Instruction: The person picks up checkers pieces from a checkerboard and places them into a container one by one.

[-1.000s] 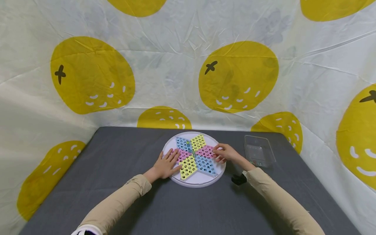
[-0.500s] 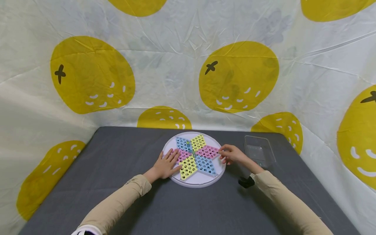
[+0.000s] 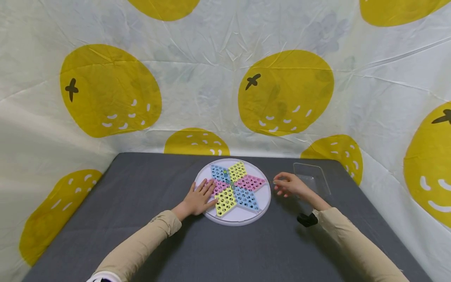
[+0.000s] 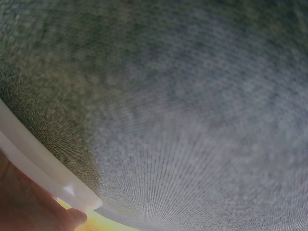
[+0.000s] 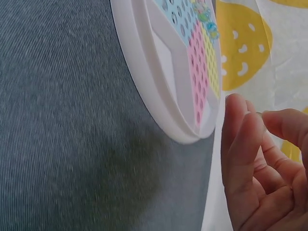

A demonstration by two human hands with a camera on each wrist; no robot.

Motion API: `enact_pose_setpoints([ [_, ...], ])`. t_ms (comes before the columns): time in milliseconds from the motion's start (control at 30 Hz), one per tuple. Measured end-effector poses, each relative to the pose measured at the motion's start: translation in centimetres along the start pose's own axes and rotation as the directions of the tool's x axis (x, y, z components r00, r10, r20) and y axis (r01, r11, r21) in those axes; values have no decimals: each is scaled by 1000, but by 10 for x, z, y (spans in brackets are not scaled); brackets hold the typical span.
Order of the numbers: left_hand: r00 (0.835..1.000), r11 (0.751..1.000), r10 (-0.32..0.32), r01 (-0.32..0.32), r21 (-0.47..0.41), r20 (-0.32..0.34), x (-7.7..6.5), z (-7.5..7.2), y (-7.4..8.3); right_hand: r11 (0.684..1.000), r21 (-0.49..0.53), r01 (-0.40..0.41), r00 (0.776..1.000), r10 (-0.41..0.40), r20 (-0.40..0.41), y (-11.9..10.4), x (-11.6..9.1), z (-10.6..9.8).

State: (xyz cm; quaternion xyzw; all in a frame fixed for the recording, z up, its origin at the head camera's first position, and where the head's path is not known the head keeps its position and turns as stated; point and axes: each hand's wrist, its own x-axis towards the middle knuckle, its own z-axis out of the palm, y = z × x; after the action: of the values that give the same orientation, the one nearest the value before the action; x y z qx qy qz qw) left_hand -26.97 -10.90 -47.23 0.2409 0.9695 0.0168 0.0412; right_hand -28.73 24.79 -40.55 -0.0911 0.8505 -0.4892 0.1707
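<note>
A round white Chinese checkers board (image 3: 243,215) with a six-pointed star of blue, yellow and pink holes lies on the dark table. Several glassy marbles (image 3: 226,176) run in a line from the upper-left blue point to the centre. My left hand (image 3: 197,199) rests flat on the board's left side, fingers spread over the pink part. Just off the board's right rim, my right hand (image 3: 290,186) hangs above the table. Its thumb and fingertip pinch a tiny marble (image 5: 260,114), mostly hidden between them in the right wrist view.
A clear plastic box (image 3: 317,178) stands to the right of the board, its near-left part behind my right hand. Fabric with yellow fruit prints (image 3: 285,94) hangs close behind the table (image 3: 158,176) and along both sides.
My right hand has moved from over the board's right pink point outward to the right, beyond the rim, and now overlaps the clear box. The left hand has stayed still.
</note>
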Motion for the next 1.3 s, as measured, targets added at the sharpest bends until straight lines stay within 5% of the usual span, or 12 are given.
enact_pose_setpoints([
  [900,1000,1000,19,-19,8,-18,-4,-6,2,999,36,-13,998,15,-65,21,-29,-51],
  [1300,1000,1000,16,-16,1,-15,-3,-4,1,999,-29,-29,992,25,-123,31,-34,-70],
])
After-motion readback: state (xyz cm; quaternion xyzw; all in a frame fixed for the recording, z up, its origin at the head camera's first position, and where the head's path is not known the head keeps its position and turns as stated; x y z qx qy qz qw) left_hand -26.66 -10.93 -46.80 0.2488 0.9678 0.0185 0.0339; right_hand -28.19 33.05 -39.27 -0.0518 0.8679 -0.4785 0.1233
